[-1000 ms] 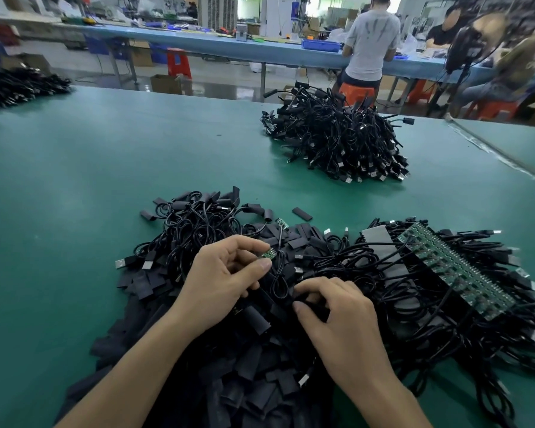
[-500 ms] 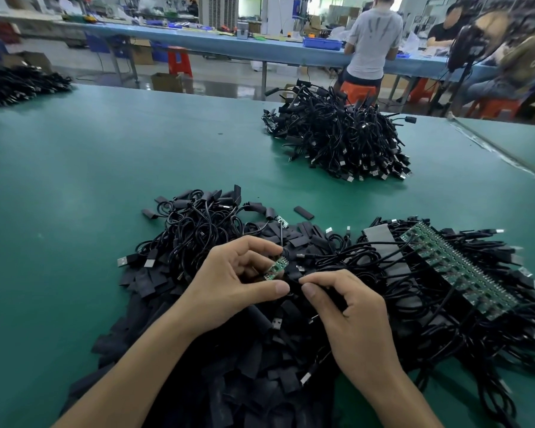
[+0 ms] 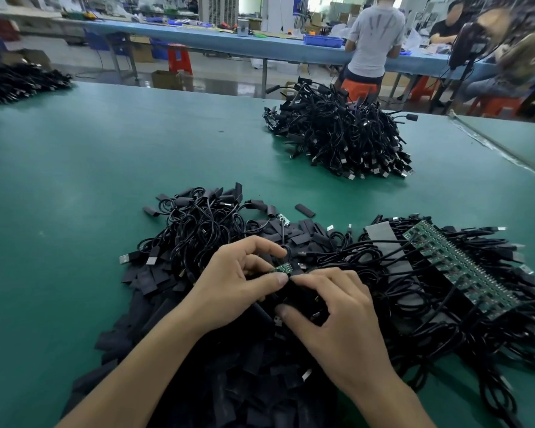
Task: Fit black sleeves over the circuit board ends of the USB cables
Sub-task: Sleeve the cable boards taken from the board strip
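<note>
We log the left hand [image 3: 238,282] palm down, forearm entering from the lower left, its thumb and bent fingers pinching a small green circuit board [image 3: 281,268] by its edges. The right hand [image 3: 343,322] comes in from the lower right, knuckles up and fingers curled, with thumb and fingers clamped on a black sleeve [image 3: 300,296]. Its index tip sits just beside the left thumb tip. We cannot tell whether the sleeve mouth is on the board end. Both hands hover low over the pile of loose sleeves [image 3: 229,375], which spreads toward the camera. Behind the left hand lies a tangle of USB cables [image 3: 198,230]. To the right, a row of boards [image 3: 457,267] runs diagonally across more cables. One stray sleeve [image 3: 305,210] lies apart on the green table [image 3: 74,180]. Well beyond sits a far heap of cables [image 3: 340,137], and past the table edge a person in a grey shirt [image 3: 374,41] stands facing away.
</note>
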Available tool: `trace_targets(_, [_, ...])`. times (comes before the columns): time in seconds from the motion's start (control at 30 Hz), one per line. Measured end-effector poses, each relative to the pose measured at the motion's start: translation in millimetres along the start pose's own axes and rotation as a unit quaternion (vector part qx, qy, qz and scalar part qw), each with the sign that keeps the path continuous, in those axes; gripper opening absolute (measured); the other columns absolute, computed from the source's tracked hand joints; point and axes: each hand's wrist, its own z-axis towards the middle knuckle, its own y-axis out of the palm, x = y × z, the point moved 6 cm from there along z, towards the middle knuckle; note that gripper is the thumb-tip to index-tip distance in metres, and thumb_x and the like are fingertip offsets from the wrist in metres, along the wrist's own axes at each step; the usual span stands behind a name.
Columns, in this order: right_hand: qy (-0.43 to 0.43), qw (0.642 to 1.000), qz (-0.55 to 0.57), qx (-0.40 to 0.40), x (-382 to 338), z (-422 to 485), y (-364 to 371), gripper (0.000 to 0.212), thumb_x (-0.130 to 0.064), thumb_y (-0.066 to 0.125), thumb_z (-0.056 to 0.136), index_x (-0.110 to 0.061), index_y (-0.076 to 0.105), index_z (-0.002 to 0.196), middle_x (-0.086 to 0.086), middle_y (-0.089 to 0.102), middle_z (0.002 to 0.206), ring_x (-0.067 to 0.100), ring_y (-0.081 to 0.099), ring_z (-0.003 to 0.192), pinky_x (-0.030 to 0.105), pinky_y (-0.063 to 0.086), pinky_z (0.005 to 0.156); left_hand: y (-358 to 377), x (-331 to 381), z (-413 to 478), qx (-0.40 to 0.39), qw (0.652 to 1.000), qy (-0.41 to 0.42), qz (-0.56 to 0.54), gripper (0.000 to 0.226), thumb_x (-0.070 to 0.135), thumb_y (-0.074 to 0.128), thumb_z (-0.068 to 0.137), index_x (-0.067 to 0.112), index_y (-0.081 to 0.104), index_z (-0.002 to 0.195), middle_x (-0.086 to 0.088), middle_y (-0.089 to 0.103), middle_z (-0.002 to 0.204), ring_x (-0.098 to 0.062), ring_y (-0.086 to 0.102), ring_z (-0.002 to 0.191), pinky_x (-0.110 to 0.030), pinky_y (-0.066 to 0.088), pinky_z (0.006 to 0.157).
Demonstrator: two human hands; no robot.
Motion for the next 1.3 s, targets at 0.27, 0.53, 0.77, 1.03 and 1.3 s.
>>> trace_targets(0.27, [-0.018,0.997,-0.026,0.069,-2,-2,-6,0.034,-0.035,0.071,0.081,-0.023,0.072,0.113,-0.014,0.071,0.101,0.006,0.060,0.097,0.029,0.050,0.086,3,-2,1,-0.005,1.000,-0.009,0.002,0.019,0.013,0.079,0.082,0.021,0.071,0.097,-0.004,0.072,0.070,-0.009,0.063,0.059,-0.019,0.050,0.058])
trace_targets(0.53, [-0.004,0.997,0.006,0.079,7,-3,-6,0.032,-0.026,0.082,0.077,-0.022,0.076,0.108,-0.013,0.068,0.105,0.009,0.059,0.102,0.033,0.052,0.089,2,0,-1,-0.006,1.000,-0.005,-0.003,0.035,0.032,0.084,0.067,0.025,0.072,0.099,-0.003,0.073,0.075,-0.009,0.066,0.067,-0.017,0.052,0.066])
trace_targets(0.77, [0.028,0.995,0.062,0.076,14,-4,-6,0.029,-0.026,0.081,0.078,-0.024,0.075,0.107,-0.016,0.067,0.099,0.002,0.063,0.096,0.012,0.047,0.083,-3,0,-1,0.018,0.999,0.002,-0.028,0.023,0.022,0.079,0.082,0.022,0.071,0.103,-0.001,0.073,0.079,-0.009,0.067,0.066,-0.013,0.049,0.060])
trace_targets(1.03, [0.008,0.995,0.089,0.041,11,-4,-1,0.030,-0.021,0.083,0.077,-0.024,0.077,0.106,-0.019,0.071,0.096,-0.001,0.066,0.093,0.024,0.054,0.082,0,-2,-1,-0.008,1.000,0.001,-0.026,0.028,0.024,0.081,0.075,0.032,0.072,0.100,-0.005,0.074,0.079,-0.010,0.067,0.069,-0.020,0.054,0.068])
trace_targets(1.3, [-0.008,0.995,0.090,0.035,9,-3,0,0.027,-0.021,0.083,0.077,-0.025,0.078,0.102,-0.019,0.071,0.095,-0.002,0.066,0.091,0.027,0.056,0.081,2,-2,-1,-0.006,1.000,-0.002,-0.025,0.023,0.019,0.082,0.077,0.024,0.072,0.097,-0.005,0.071,0.071,-0.011,0.063,0.058,-0.018,0.051,0.060])
